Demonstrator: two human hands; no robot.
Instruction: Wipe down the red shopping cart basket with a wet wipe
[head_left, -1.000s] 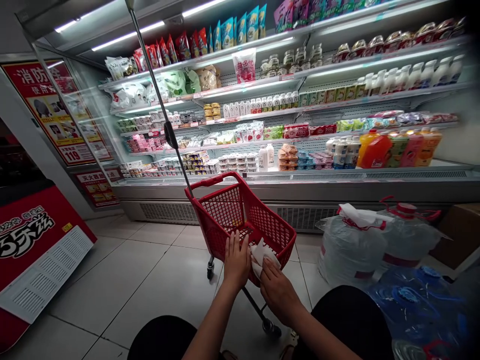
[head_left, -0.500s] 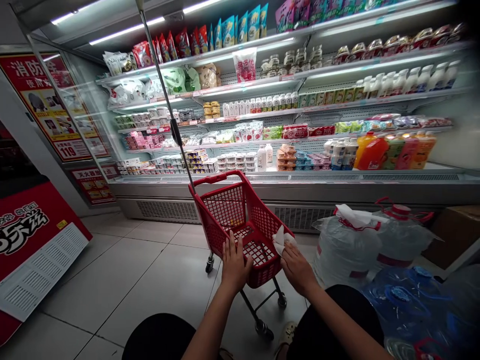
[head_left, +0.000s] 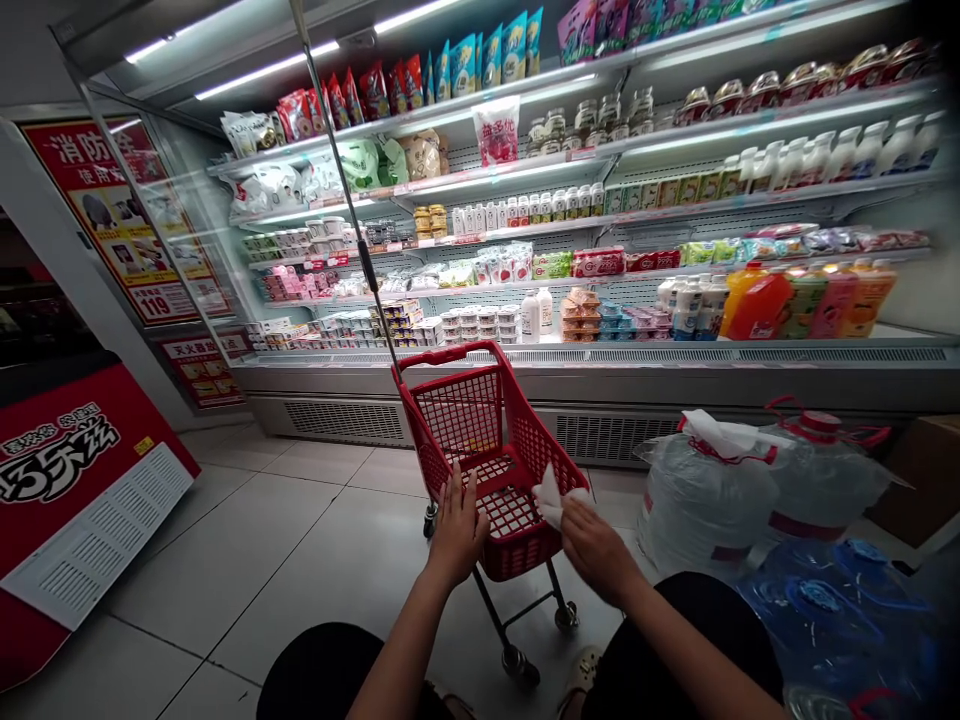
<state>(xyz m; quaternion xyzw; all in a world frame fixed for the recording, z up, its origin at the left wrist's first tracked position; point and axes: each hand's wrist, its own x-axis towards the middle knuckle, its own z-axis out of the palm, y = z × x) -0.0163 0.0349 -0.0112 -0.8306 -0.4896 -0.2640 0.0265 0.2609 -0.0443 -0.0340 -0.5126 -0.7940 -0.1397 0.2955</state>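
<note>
Pinching a crumpled tissue in my curled right hand at the red cart, left hand open, fingers out along its edge (big ol' fridge behind)

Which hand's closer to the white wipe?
Right. Your right hand holds the white wipe by the right side of the red cart; your left hand is apart from the wipe, by the left side.
</note>
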